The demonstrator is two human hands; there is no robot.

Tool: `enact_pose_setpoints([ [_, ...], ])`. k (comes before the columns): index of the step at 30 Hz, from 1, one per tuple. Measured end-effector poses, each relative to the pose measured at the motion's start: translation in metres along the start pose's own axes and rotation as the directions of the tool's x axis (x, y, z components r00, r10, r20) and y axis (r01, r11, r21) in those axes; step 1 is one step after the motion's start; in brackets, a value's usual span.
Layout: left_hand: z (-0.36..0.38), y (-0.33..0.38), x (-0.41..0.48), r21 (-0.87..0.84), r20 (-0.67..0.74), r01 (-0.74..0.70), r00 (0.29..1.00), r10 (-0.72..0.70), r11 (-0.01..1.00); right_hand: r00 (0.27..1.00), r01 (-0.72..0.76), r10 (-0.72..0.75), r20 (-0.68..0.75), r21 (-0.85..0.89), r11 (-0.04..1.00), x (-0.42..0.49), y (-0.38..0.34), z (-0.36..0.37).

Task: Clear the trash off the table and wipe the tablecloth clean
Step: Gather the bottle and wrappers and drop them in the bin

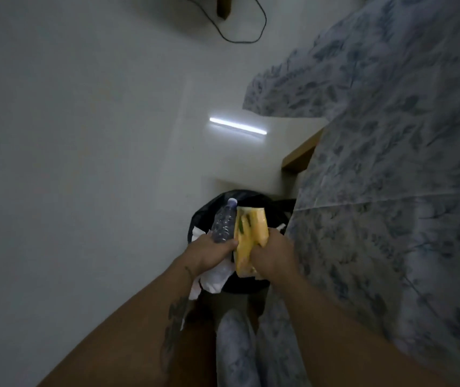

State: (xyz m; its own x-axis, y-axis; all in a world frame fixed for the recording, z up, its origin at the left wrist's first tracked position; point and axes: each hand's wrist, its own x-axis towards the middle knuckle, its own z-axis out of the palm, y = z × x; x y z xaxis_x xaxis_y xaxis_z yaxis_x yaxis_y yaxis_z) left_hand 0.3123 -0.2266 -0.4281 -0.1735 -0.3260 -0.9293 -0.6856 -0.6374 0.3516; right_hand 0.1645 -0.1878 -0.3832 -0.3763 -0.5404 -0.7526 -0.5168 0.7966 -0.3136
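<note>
Trash first, from the head camera, the only view here: a clear plastic bottle [223,223] with a pale cap and a yellow packet [251,241], both held right above the bin [276,216] lined with a black bag, just beside the desk's edge. The left hand [212,251] has its grip wrapped round the bottle's lower body, with some crumpled white paper [217,277] bunched under the palm. The right hand [272,254] has its grip closed on the packet's middle, squeezing it into a fold.

Handling, as I judge it: the bottle looks empty or nearly so, so light, thin-walled and crushable, a little slick; the ribbed middle is the sure place to hold it. The packet is soft, crinkly film, almost weightless, and best pinched at its waist as it is now. The paper is limp and could slip out early.

Looks next: the bottle is see-through and ridged, the packet bright yellow with green marks, creased all over. The tablecloth [396,169], blue-grey with a leafy print and fold lines, covers the desk on the right, not yet wiped as far as I can judge.
</note>
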Motion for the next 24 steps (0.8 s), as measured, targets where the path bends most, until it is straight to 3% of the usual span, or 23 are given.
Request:
enact_pose_setpoints([
  [6,-0.009,0.000,-0.003,-0.115,-0.015,0.024,1.000,-0.026,0.993,1.000,-0.015,0.014,0.006,0.051,0.999,-0.020,-0.006,-0.014],
  [9,-0.018,0.008,-0.029,-0.128,-0.037,-0.064,0.998,0.060,0.990,1.000,-0.016,0.015,0.017,0.074,0.997,-0.049,-0.013,-0.033],
  [19,0.000,0.020,-0.172,-0.068,-0.169,-0.142,0.977,0.129,0.988,0.970,0.238,-0.231,-0.074,0.117,0.964,-0.167,-0.027,-0.119],
  [24,0.019,0.039,-0.244,-0.056,-0.296,-0.327,0.908,0.297,0.943,0.900,0.430,-0.415,-0.131,0.121,0.895,-0.253,-0.016,-0.153],
])
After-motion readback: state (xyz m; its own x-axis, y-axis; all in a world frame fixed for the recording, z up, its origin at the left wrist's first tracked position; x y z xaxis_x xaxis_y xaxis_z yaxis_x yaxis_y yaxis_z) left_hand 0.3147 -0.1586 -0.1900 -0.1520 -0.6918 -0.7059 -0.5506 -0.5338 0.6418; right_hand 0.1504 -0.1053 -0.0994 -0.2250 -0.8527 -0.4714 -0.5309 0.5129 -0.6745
